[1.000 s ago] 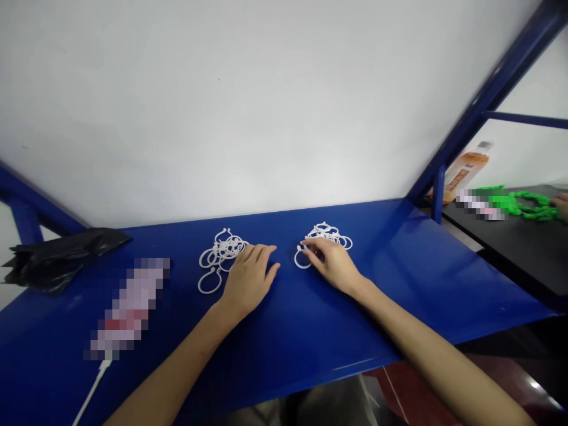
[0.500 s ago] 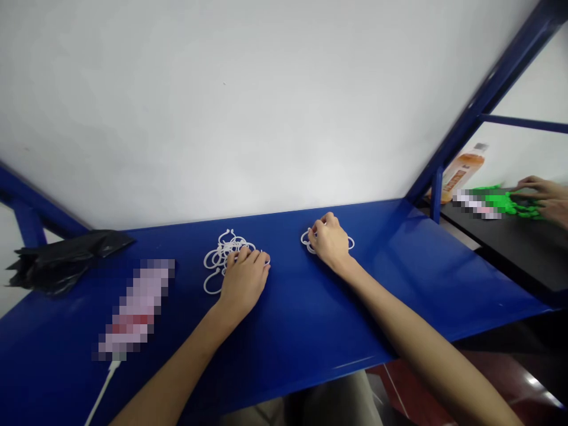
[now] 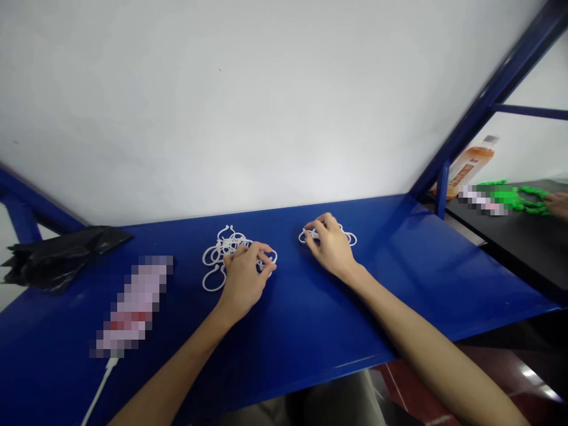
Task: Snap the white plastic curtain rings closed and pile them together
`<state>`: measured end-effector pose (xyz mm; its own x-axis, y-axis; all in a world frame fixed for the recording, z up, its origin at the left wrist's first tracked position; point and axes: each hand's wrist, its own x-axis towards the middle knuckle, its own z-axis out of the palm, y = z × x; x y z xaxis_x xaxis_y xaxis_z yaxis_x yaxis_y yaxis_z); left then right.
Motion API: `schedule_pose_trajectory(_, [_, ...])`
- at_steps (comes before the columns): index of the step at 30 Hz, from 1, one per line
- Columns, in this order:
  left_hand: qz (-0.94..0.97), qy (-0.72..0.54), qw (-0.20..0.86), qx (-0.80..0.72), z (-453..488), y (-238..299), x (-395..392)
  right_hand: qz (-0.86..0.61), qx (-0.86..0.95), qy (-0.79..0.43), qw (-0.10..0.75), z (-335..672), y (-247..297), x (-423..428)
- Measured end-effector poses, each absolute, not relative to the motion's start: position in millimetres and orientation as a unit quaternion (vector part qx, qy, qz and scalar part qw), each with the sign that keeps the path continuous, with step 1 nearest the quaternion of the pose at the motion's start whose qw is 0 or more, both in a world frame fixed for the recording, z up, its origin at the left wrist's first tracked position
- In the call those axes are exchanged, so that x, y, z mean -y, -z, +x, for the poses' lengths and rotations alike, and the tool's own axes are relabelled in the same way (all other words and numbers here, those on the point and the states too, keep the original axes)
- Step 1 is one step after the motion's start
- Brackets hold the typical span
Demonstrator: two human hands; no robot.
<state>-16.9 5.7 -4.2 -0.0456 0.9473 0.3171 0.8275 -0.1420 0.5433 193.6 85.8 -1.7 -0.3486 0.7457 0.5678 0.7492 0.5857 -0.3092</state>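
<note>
A loose heap of white C-shaped shower curtain rings with small knobbed ends lies on the blue tabletop. My left hand is at the right side of this heap. Its thumb and fingers close around a ring at the heap's right edge. Farther right, my right hand rests over a smaller group of white rings. Its fingers are bent, with the thumb apart from the index finger. The palm hides part of that group.
A blurred-out phone-like object with a white cable lies at left, near a black plastic bag. Blue frame posts stand at the sides. Beyond, a black table holds an orange bottle, green pieces and another person's hand.
My left hand has turned, and its thumb and index finger now show around a ring. The gap between my right thumb and index finger has widened. The other person's hand has moved right.
</note>
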Motion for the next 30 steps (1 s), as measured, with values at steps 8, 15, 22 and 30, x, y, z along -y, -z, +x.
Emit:
schedule_pose_trajectory(8, [0.749, -0.366, -0.028, -0.552, -11.0, 12.4, 0.1, -0.329, 0.817, -0.322, 0.347, 172.7, 6.0, -66.7])
schedule_pose_trajectory(15, [0.694, -0.473, 0.057, -0.54, -11.1, 13.5, -4.2, -0.307, 0.811, -0.33, 0.373, 175.2, 7.8, -69.1])
schedule_pose_trajectory(22, [0.639, -0.477, 0.255, -0.548, -24.6, 13.5, -14.8, -0.233, 0.869, -0.26, 0.35, 177.1, 0.9, -64.8])
schedule_pose_trajectory(30, [0.664, -0.492, 0.183, -0.533, -20.2, 4.3, -9.3, -0.26, 0.847, -0.301, 0.352, 172.4, -4.5, -55.7])
